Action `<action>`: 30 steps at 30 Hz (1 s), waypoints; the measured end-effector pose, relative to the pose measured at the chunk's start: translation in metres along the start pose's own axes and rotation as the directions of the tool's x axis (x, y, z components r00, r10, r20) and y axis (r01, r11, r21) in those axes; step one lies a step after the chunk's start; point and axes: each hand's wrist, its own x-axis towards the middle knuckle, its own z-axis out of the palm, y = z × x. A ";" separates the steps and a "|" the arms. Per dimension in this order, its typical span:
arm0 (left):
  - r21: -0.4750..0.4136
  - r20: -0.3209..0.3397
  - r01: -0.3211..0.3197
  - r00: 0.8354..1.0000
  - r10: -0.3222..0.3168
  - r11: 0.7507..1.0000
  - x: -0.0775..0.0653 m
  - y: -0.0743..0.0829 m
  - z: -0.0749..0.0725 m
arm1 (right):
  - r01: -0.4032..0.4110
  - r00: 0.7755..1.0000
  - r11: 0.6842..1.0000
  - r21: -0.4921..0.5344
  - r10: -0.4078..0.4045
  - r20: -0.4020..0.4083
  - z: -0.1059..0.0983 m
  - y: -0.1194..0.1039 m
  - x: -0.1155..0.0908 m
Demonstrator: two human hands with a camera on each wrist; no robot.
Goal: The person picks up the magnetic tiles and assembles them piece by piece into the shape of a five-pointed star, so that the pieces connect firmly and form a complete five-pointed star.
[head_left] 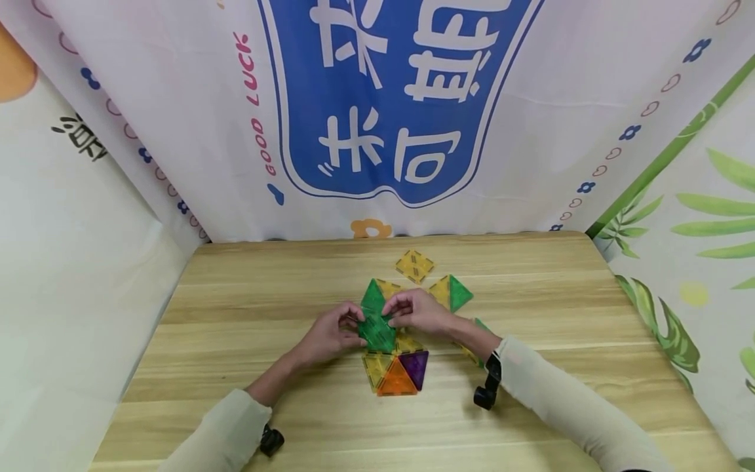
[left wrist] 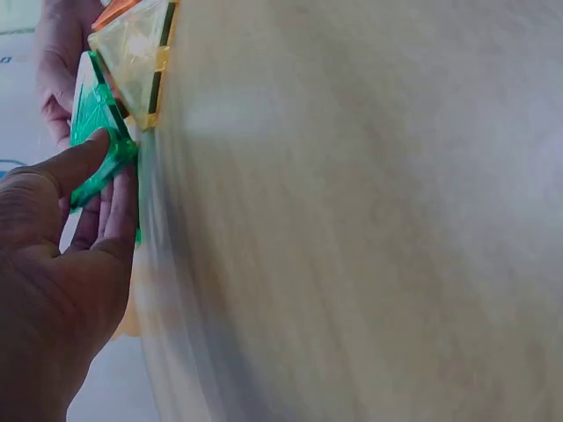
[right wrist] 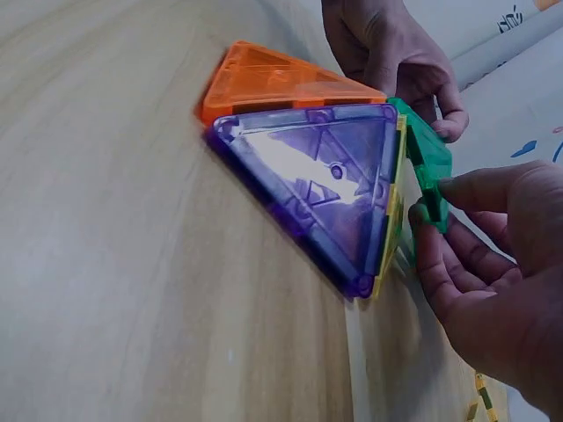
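Both hands pinch a translucent green magnetic tile [head_left: 377,332] over the middle of the table. My left hand [head_left: 330,333] grips its left side; in the left wrist view the thumb lies on the green tile [left wrist: 92,110] with fingers behind. From the right, my right hand [head_left: 421,311] pinches the opposite side, thumb and fingertips on the green tile [right wrist: 433,163] in the right wrist view. Just below stands a joined group: an orange triangle tile [head_left: 397,381], a purple triangle tile [head_left: 416,368] and a yellow tile [head_left: 374,367]. The green tile's edge lies close along this group.
Beyond the hands lie a green triangle tile [head_left: 373,295], a yellow diamond shape [head_left: 415,266], and a yellow tile [head_left: 440,290] beside another green triangle [head_left: 460,293]. More yellow and green pieces show partly under the right forearm. A printed cloth [head_left: 224,196] hangs behind the table [head_left: 236,288].
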 end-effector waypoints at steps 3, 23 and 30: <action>0.030 0.004 -0.007 1.000 0.007 1.000 0.001 -0.001 0.002 | 0.014 1.000 0.997 -0.076 -0.013 0.010 0.002 0.000 -0.002; 0.485 0.233 -0.319 0.945 0.230 0.814 0.020 0.031 -0.008 | 0.137 0.957 0.829 -0.543 -0.252 -0.143 0.021 -0.011 -0.077; 0.587 0.384 -0.381 0.908 0.169 0.714 0.026 0.032 -0.001 | 0.094 0.935 0.713 -0.695 -0.303 -0.185 0.039 -0.003 -0.094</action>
